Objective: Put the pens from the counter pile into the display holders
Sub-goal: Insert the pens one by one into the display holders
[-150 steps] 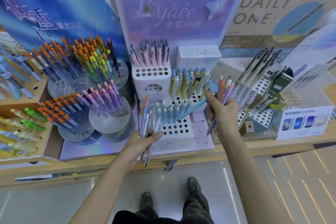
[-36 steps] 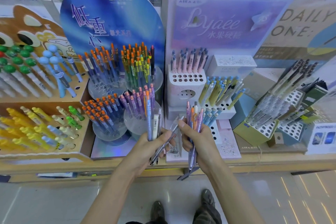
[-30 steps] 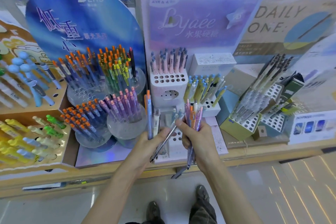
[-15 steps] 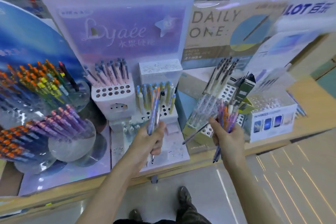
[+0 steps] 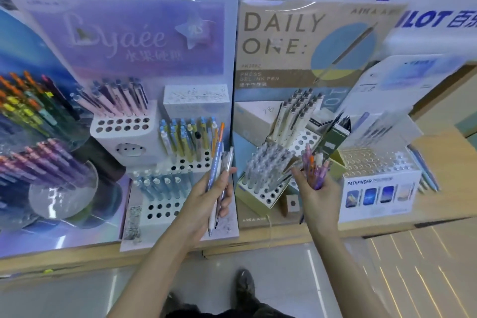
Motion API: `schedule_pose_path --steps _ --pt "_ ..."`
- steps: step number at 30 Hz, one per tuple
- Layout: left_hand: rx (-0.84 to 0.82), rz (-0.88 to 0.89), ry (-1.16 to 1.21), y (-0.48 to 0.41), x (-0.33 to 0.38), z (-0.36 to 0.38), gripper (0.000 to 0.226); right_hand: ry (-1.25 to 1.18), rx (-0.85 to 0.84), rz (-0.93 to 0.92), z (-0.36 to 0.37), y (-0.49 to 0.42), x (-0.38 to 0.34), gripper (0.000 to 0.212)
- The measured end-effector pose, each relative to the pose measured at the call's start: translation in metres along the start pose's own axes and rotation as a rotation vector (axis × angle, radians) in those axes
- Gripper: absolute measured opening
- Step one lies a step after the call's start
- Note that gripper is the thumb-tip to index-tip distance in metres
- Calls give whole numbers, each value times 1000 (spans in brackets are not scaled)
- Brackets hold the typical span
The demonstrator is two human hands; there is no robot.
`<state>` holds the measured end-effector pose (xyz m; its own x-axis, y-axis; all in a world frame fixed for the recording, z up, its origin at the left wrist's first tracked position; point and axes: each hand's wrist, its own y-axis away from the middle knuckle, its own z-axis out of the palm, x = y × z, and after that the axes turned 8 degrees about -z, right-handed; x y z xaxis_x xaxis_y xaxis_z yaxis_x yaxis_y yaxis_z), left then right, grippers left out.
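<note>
My left hand (image 5: 210, 197) grips a few pens (image 5: 218, 162), one with an orange top, upright in front of the white stepped holder (image 5: 165, 210) of the Lyaée stand. My right hand (image 5: 318, 193) holds a bunch of purple and orange pens (image 5: 313, 170). It hovers beside the olive-green holder (image 5: 258, 199), whose holes carry several clear pens (image 5: 265, 165); its front row of holes is bare. Fingertips of the right hand reach toward those clear pens.
A white Pathfinder box (image 5: 378, 193) with a clear perforated top stands to the right. Behind are the Daily One board (image 5: 304, 41) and a white-pen rack (image 5: 296, 113). Round clear cups of coloured pens (image 5: 46, 162) fill the left. The wooden counter edge (image 5: 258, 236) runs below my hands.
The view has swung right from the round pen cups to the Daily One stand. My hands moved apart; the right hand with its bunch travelled to the olive-green holder.
</note>
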<state>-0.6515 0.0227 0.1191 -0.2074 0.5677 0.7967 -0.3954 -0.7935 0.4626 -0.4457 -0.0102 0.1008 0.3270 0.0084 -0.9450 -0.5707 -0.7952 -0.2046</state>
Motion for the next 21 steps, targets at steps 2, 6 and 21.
schedule_pose_path --steps 2,6,21 --pt "10 14 11 1 -3 1 34 31 -21 7 1 0 8 35" --pt "26 17 25 3 -8 3 33 1 -84 37 4 0 19 29" --pt "7 39 67 8 -15 7 30 -69 -300 27 9 2 15 20"
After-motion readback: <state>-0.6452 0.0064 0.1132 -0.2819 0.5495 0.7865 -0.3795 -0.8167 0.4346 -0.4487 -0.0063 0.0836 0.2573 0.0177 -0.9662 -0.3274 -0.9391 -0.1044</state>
